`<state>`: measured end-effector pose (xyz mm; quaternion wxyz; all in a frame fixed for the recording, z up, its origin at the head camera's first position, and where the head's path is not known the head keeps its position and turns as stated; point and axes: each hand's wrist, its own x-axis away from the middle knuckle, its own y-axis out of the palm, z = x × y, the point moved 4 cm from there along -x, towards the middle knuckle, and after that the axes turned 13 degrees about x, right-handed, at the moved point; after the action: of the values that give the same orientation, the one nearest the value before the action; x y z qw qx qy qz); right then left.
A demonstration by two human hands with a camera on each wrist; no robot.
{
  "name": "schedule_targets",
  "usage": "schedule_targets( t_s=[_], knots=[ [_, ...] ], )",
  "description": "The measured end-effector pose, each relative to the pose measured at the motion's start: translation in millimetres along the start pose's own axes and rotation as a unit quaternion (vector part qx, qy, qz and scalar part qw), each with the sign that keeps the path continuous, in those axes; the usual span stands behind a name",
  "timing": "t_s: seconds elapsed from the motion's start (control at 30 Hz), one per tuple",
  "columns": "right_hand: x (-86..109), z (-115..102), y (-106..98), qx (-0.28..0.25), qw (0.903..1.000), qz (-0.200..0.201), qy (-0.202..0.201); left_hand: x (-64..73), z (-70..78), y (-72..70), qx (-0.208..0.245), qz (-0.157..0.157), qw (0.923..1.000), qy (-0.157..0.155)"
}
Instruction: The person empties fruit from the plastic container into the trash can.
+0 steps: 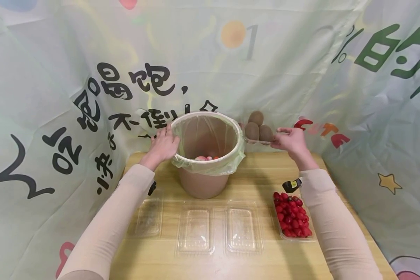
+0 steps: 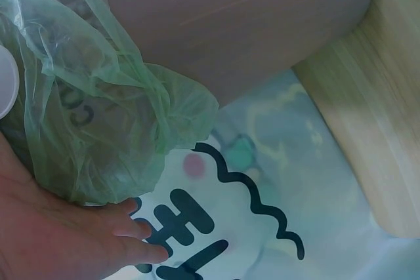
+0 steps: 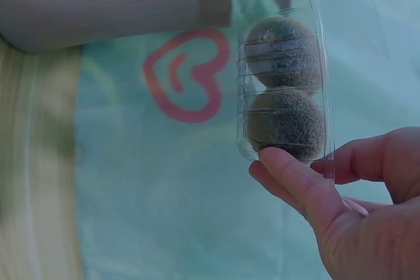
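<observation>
A pinkish-brown trash can (image 1: 204, 182) with a pale rim and a light green bag (image 1: 227, 167) over it stands on the table. My left hand (image 1: 163, 144) rests at the left side of its rim; in the left wrist view the fingers lie fairly straight beside the bag. My right hand (image 1: 291, 140) pinches the near right corner of a clear plastic box (image 3: 241, 132), raised just right of the can. Three brown kiwis (image 1: 252, 131) show inside the box in the head view. Some reddish round pieces (image 1: 201, 158) lie at the can's bottom, partly hidden by the rim.
A clear box of red raspberries (image 1: 292, 217) sits on the table (image 1: 217, 268) near the right forearm. Clear plastic containers (image 1: 196, 233) stand in a row at the front, the leftmost one beside the left sleeve. Printed cloth walls (image 1: 203, 77) surround the table.
</observation>
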<state>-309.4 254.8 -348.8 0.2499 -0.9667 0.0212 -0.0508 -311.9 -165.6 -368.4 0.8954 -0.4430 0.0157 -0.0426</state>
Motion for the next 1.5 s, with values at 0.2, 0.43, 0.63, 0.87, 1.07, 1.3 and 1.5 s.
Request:
schedule_targets(
  t_s=[0.2, 0.43, 0.63, 0.87, 1.07, 1.3, 1.5],
  knots=[
    [-1.2, -18, -4, -0.012, 0.9999, 0.006, -0.008, -0.1, 0.1, -1.8, -0.001, 0.004, 1.0, 0.003],
    [0.2, -36, -1, -0.023, 0.9996, 0.011, -0.011, -0.8, 0.7, -1.5, -0.003, 0.002, 1.0, 0.004],
    [2.1, -54, 6, -0.035, 0.9992, 0.017, -0.013, -0.9, 0.0, -1.1, -0.004, 0.006, 1.0, 0.003],
    [0.3, -66, 16, -0.058, 0.9972, 0.037, -0.028, 0.4, 0.7, -1.5, 0.002, 0.004, 1.0, 0.002],
    [1.0, -74, 24, -0.063, 0.9956, 0.054, -0.044, -0.1, 0.3, -2.0, 0.001, 0.004, 1.0, 0.001],
    [1.6, -85, 35, -0.059, 0.994, 0.066, -0.065, 0.6, 0.6, -1.7, 0.004, 0.005, 1.0, 0.001],
    [0.7, -91, 46, -0.047, 0.9928, 0.077, -0.079, 1.6, 0.8, -1.2, 0.005, 0.001, 1.0, -0.002]
  ],
)
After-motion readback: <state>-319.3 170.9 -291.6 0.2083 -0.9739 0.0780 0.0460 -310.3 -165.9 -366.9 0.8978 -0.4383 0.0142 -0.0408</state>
